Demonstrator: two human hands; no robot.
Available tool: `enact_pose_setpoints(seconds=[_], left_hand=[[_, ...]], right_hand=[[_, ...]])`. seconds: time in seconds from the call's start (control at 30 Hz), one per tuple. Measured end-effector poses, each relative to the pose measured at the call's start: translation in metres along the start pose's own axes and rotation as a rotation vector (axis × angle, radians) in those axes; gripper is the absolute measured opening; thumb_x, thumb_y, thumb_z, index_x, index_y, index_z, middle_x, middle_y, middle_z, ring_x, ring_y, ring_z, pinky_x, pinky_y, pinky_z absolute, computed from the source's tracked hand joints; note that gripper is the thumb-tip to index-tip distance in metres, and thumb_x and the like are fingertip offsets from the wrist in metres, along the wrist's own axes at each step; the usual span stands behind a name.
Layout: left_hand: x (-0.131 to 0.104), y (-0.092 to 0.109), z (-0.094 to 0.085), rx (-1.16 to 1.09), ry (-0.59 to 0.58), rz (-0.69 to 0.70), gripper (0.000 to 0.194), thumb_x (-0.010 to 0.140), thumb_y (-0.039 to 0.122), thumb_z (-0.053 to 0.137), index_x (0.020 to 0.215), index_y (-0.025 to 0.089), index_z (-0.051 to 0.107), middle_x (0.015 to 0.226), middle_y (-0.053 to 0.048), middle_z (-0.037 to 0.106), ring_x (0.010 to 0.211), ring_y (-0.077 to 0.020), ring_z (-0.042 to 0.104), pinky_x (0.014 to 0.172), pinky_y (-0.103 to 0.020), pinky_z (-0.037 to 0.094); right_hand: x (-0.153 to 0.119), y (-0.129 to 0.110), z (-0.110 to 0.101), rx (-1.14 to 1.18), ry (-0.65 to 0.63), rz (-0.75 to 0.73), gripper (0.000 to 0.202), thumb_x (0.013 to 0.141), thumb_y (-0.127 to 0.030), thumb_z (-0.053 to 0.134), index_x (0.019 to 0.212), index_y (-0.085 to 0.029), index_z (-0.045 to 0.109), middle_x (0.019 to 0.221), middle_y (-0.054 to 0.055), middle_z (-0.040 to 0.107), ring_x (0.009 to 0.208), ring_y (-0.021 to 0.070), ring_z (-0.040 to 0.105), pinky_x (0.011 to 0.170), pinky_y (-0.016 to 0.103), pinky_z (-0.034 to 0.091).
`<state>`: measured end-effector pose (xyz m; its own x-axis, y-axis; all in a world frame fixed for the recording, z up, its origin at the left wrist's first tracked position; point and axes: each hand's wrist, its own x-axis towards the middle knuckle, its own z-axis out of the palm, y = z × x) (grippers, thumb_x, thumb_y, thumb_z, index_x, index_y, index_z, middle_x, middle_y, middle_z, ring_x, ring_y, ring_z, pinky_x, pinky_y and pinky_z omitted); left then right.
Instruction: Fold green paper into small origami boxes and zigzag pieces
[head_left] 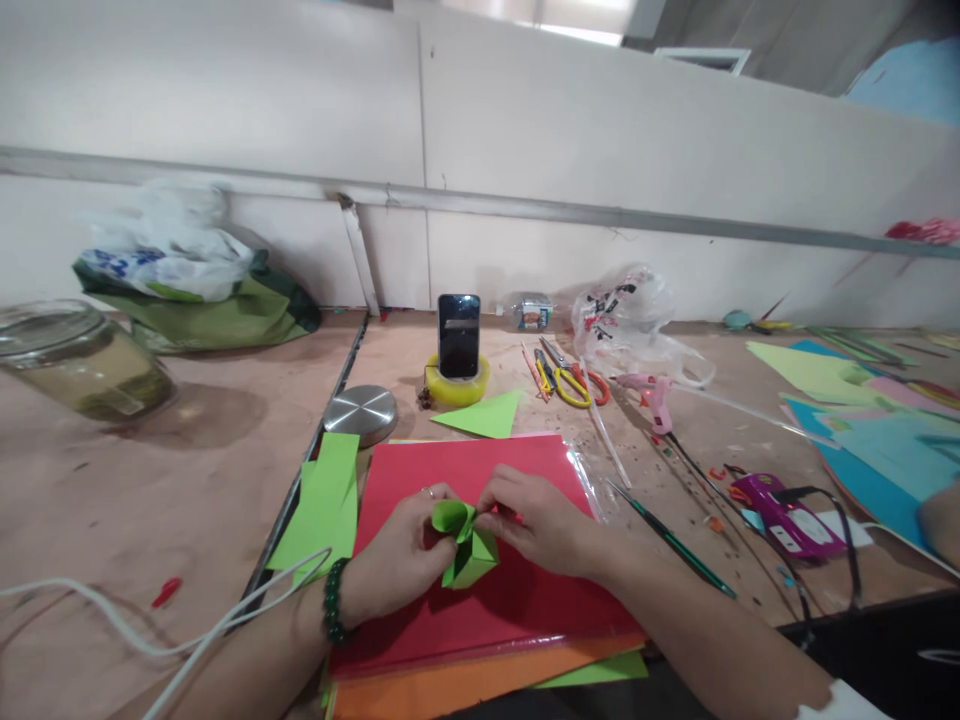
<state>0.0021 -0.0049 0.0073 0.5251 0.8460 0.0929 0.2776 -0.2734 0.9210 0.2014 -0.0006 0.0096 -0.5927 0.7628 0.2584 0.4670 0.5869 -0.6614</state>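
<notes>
I see a person working at a brown table [187, 500], both hands close together over a red sheet [540, 620] at the near middle. Between them is a piece of folded green paper [474, 565], boxy at its near side, with a curled flap at its far left. The left hand [409, 555] pinches it from the left, thumb pressed against the paper; a ring sits on one finger and a bracelet of dark green beads [334, 600] circles the wrist. The right hand [532, 515] has its thumb and fingertips closed on the paper's upper right edge. Whether the folded piece touches the red sheet below, I can't tell. An orange sheet [405, 690] sticks out from under the red one on the near side. Just left of the red sheet lie flat green pieces [330, 500], with a round metal lid [361, 414] beyond them, and a white cable [214, 635] runs across the near left. On the far side a green triangle [484, 415] lies in front of a phone [459, 335], which stands upright at a yellow roll of tape [457, 387]. Right of that are scissors [571, 390] with yellow handles and a pink glue gun [654, 400]. Nearer, dark green tweezers [679, 545] lie slantwise, beside the right forearm, and a purple device [795, 518] sits farther right.
</notes>
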Motion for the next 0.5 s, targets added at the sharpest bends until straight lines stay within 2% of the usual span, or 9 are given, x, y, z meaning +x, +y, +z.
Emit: enact_pose_setpoints(seconds=[0.1, 0.23, 0.33, 0.5], left_hand=[[0.0, 0.0, -0.001, 0.019, -0.002, -0.01, 0.009, 0.072, 0.021, 0.052, 0.064, 0.018, 0.054, 0.07, -0.001, 0.057, 0.069, -0.0161, 0.054, 0.065, -0.027, 0.044], [0.002, -0.007, 0.002, 0.093, 0.039, -0.033, 0.025, 0.081, 0.032, 0.053, 0.061, 0.018, 0.056, 0.064, -0.001, 0.058, 0.063, -0.0144, 0.053, 0.06, -0.024, 0.042], [0.002, -0.013, 0.004, 0.114, 0.101, -0.04, 0.026, 0.081, 0.033, 0.056, 0.059, 0.018, 0.058, 0.062, 0.0, 0.059, 0.061, -0.014, 0.053, 0.057, -0.023, 0.041], [0.002, -0.011, -0.001, 0.078, 0.178, -0.012, 0.02, 0.08, 0.029, 0.056, 0.067, 0.018, 0.066, 0.066, -0.001, 0.065, 0.063, -0.0148, 0.058, 0.061, -0.024, 0.044]], right_hand=[[0.0, 0.002, 0.004, 0.046, 0.025, 0.026, 0.01, 0.089, -0.019, 0.054, 0.08, -0.018, 0.057, 0.075, 0.0, 0.053, 0.065, 0.0115, 0.049, 0.06, 0.023, 0.041], [-0.001, 0.005, 0.014, 0.095, 0.046, 0.034, 0.012, 0.09, -0.023, 0.056, 0.079, -0.018, 0.058, 0.075, 0.0, 0.054, 0.067, 0.0119, 0.051, 0.062, 0.023, 0.043], [0.0, 0.006, 0.018, 0.123, 0.077, 0.048, 0.014, 0.089, -0.028, 0.057, 0.08, -0.018, 0.059, 0.076, 0.001, 0.057, 0.069, 0.0128, 0.053, 0.064, 0.025, 0.045], [0.002, 0.004, 0.013, 0.243, 0.12, 0.206, 0.017, 0.09, -0.034, 0.053, 0.087, -0.018, 0.061, 0.081, 0.002, 0.063, 0.073, 0.0135, 0.057, 0.064, 0.025, 0.046]])
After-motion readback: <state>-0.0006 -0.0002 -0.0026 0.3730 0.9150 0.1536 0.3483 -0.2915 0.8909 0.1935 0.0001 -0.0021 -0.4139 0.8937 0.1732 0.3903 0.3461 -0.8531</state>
